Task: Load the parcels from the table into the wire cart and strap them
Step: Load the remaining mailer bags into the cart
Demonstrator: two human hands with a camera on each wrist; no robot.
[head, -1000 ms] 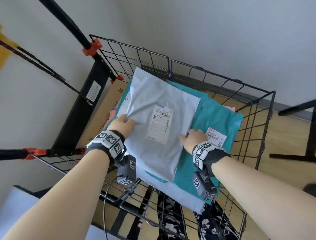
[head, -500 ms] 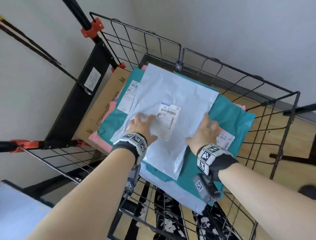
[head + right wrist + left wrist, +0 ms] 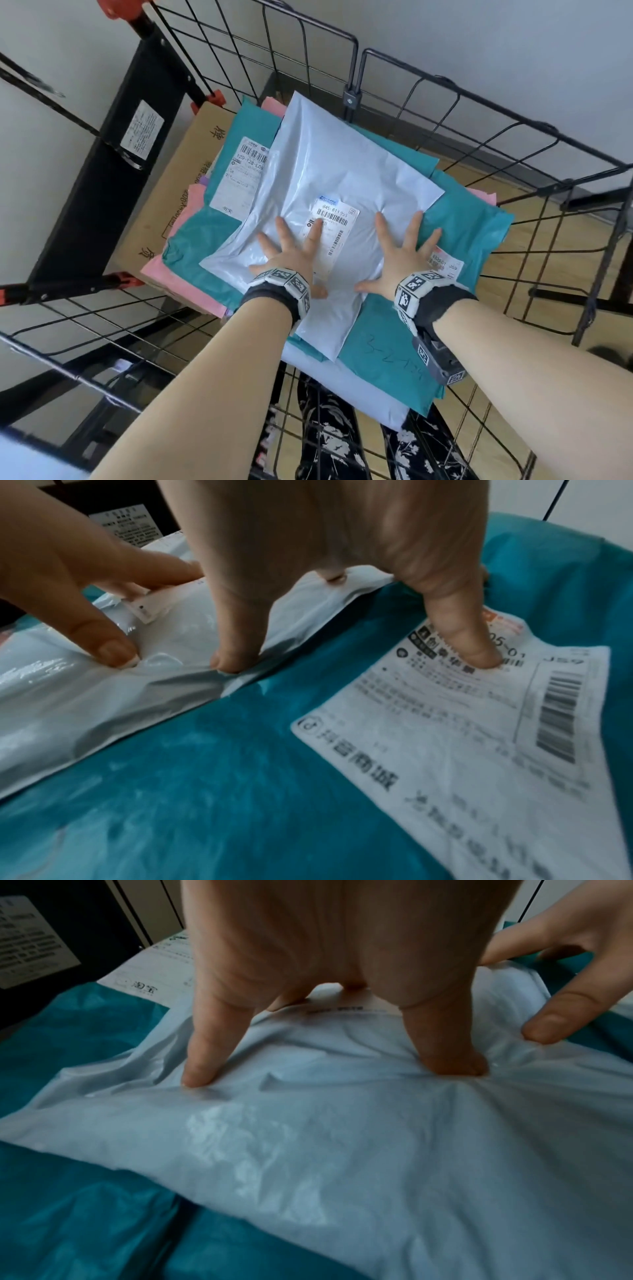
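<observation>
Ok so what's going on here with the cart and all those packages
A person is packing parcels into a wire cart. Both hands are spread flat on top of the pile: the left hand presses the pale grey mailer, the right hand presses its edge and the teal mailer beneath. Under these lie pink mailers and a cardboard box. No strap is over the parcels yet.

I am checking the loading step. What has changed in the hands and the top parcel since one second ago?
Both hands let go of the grey parcel: the left hand and right hand now press on it with spread fingers. The parcel settled flatter on the teal parcel. The stack stayed in the cart.
</observation>
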